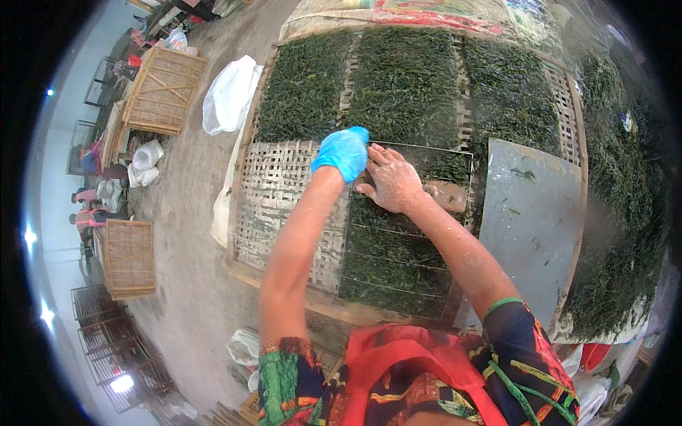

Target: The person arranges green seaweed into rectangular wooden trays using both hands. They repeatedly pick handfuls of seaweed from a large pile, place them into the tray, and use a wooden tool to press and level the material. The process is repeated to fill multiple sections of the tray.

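Note:
My left hand (341, 154), in a blue plastic glove, is curled at the upper left corner of a thin rectangular frame (472, 170) crossed by fine lines. The glove hides what its fingers touch. Bare and flecked with bits, my right hand (393, 178) lies palm down beside it, thumb apart from the fingers. From under that hand a flat brown strip (450, 195) runs to the frame's right side. Dark green seaweed (394, 255) fills the frame's lower part. Beneath everything is a woven slatted mat (282, 197), bare on the left.
Three seaweed sheets (405, 80) cover the mat's far half. A grey flat panel (533, 223) lies at right, beside a large seaweed heap (623, 213). White sacking (230, 98) lies left of the mat. Wood-framed woven racks (165, 90) and several people (88, 217) are across the floor.

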{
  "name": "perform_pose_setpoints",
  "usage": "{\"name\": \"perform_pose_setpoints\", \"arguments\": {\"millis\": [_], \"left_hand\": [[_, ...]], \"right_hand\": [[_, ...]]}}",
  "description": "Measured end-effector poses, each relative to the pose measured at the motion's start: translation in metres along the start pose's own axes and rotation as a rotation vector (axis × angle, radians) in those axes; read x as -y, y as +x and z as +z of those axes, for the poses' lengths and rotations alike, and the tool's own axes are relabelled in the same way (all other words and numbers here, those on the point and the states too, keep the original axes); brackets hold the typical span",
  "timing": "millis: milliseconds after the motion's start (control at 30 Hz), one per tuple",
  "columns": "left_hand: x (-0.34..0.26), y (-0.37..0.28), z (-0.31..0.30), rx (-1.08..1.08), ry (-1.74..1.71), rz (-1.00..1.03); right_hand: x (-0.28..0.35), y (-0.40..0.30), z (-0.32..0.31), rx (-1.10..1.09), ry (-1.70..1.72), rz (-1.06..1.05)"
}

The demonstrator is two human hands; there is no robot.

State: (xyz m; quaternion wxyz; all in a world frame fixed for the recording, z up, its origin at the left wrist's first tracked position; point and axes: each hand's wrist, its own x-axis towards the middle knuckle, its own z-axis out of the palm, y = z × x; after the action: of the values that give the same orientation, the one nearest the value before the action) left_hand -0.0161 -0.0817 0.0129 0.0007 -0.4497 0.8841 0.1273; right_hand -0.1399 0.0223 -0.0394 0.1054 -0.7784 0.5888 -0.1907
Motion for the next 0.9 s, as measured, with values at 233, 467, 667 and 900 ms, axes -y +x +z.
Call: {"name": "perform_pose_setpoints", "arguments": {"millis": [233,467,667,900], "left_hand": [[-0.103,-0.008,-0.039,0.055,0.195,0.314],[-0.057,-0.078,-0.032,-0.462,-0.274,0.338],[0.014,-0.122,0.009,-0.103,-0.949,-0.375],[-0.003,-0.101,0.045,-0.213,-1.322,-0.507]], "right_hand": [[-0.024,-0.01,0.027,-0.138,0.495,-0.068],[-0.009,-0.018,-0.023,0.045,0.179,-0.026],[0.004,-0.024,-0.083,0.115,0.165,0.197],[-0.016,-0.008,-0.002,0.004,-0.027,-0.059]]}}
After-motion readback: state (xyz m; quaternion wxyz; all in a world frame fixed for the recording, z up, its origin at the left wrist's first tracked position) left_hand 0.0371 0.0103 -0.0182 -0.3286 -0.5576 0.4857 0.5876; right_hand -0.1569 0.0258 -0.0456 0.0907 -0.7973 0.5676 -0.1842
